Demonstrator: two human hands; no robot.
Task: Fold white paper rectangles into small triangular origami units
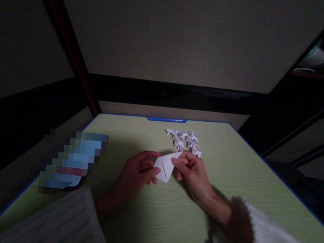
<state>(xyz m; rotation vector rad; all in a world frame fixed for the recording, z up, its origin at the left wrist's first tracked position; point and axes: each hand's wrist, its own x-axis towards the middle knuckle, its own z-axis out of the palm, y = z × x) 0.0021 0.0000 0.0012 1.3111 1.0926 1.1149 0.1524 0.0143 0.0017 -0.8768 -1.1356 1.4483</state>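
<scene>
Both hands point(164, 170) pinching white folded paper point(165, 166), long axis slanting, narrow tip pointing up toward the right hand point(190, 169).

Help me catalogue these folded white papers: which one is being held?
The flatter paper with a diagonal line across it, held by the left hand and right hand. The other pieces, spiky and more folded, lie on the table beyond.

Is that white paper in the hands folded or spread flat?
Folded: the white paper shows straight edges meeting in corners and a diagonal seam across its face.
</scene>
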